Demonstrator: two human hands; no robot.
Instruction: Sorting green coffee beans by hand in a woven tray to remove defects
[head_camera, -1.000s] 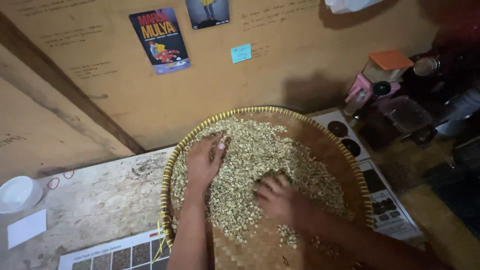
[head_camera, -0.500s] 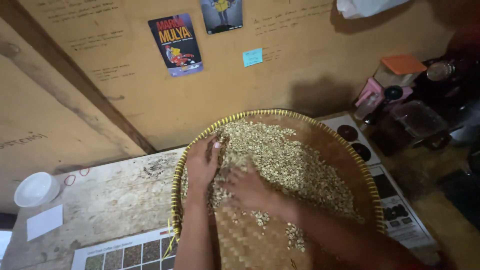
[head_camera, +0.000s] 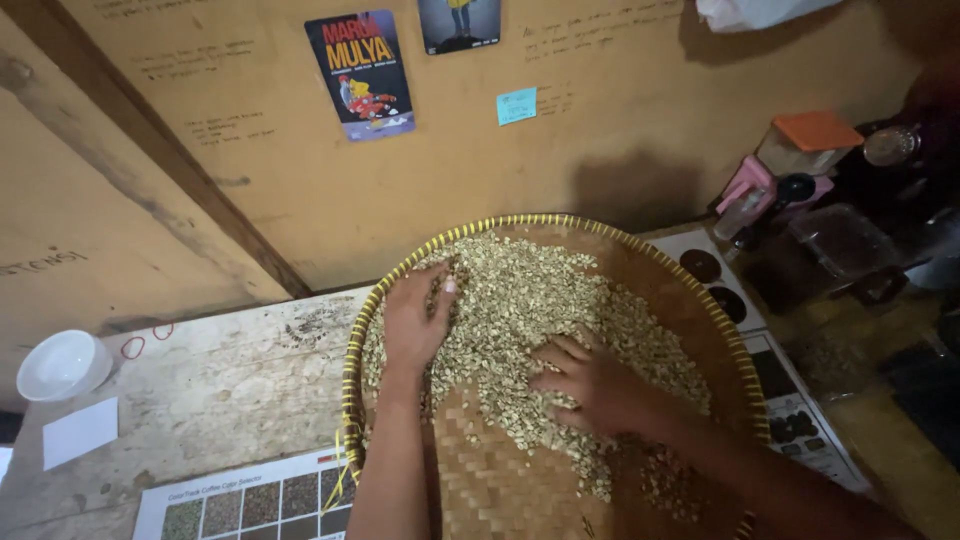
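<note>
Beans, pale green, fill the woven tray from ten to three o'clock. Left hand lies flat, fingers together, damming the heap at nine; right hand, fingers spread, rakes across the middle.

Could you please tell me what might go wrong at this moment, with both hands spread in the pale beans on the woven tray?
The heap of pale green beans reaches the yellow-edged rim of the round woven bamboo tray on the far left, by the left hand; a push there could spill some onto the worn wooden table. The right hand lies flat on the heap, and stray beans already lie on the bare weave nearer the person, so a broad sweep might scatter more.
</note>
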